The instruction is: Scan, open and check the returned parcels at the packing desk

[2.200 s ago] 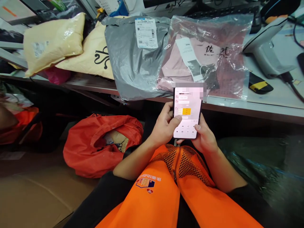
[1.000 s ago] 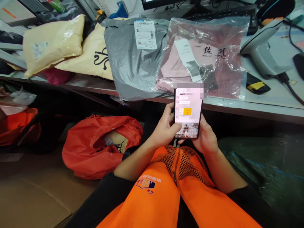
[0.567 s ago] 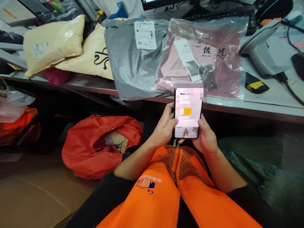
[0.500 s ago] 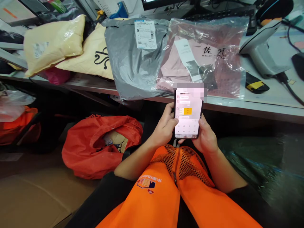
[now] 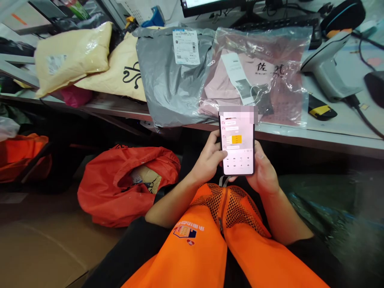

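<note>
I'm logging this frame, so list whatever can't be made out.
In the head view:
Phone: text too small; pixel blocks cover part of its top.
Left hand and right hand: some fingers hidden behind the phone.
Red bag: contents mostly hidden by its folds.
Monitor: cut off by the top edge.

Phone [image 5: 240, 144] bright, clear bag [image 5: 286, 96] glinting, dark below desk [image 5: 339, 130]

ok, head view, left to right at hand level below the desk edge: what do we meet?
Orange fabric → red bag → left hand → phone → right hand → dark, shiny plastic-looking material.
</note>
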Action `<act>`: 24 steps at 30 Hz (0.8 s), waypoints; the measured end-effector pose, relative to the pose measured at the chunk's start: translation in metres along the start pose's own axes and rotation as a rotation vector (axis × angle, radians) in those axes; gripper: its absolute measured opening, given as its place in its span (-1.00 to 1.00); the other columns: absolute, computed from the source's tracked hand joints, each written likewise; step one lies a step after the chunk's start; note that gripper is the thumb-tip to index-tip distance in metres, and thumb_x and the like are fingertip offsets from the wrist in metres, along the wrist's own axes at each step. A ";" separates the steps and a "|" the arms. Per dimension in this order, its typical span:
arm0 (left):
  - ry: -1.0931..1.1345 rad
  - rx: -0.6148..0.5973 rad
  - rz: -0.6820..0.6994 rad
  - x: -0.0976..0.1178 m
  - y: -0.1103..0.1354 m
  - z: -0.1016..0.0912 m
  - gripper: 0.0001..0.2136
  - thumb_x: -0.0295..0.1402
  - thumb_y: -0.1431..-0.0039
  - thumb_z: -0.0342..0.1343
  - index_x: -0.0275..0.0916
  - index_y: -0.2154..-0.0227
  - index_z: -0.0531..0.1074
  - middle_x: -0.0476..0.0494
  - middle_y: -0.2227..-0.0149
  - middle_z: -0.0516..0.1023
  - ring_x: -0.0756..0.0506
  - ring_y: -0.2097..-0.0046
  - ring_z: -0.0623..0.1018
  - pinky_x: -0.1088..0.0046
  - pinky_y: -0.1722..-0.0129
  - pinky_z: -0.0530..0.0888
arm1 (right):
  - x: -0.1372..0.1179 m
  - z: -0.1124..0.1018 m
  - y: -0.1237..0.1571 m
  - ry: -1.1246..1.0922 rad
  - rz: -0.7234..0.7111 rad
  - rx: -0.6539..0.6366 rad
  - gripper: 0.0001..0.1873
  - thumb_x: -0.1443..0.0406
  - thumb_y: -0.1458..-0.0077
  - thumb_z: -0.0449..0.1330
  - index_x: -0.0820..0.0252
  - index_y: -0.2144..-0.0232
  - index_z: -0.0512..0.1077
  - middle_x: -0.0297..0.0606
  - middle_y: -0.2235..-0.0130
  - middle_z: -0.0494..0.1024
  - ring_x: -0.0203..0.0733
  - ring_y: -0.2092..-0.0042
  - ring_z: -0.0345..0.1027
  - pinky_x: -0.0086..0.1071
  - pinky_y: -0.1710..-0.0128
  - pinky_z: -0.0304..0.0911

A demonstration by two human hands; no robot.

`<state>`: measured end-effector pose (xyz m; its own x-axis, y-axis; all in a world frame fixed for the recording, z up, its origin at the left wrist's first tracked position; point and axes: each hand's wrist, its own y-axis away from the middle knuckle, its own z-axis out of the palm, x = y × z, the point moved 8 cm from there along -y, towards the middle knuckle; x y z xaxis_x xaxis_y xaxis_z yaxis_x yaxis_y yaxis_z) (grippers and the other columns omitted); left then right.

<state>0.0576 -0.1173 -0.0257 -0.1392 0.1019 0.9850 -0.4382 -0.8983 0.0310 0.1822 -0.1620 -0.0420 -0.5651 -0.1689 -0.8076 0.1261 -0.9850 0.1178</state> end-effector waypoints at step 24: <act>0.227 0.057 0.661 0.228 -0.053 0.086 -0.37 -0.11 -0.17 0.38 -0.08 -0.14 0.13 -0.22 -0.14 0.52 -0.23 -0.08 0.62 0.07 -0.09 0.60 | -0.285 0.091 -0.035 0.273 -0.484 -0.199 -0.47 0.04 -0.08 0.28 0.05 -0.08 0.54 -0.21 0.11 0.61 -0.18 0.43 0.48 -0.34 0.66 0.39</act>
<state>0.1254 -0.0827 0.2115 -0.5452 -0.3923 0.7408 -0.1513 -0.8232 -0.5473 0.2649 -0.0823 0.2364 -0.3695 0.3396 -0.8650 0.0712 -0.9177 -0.3907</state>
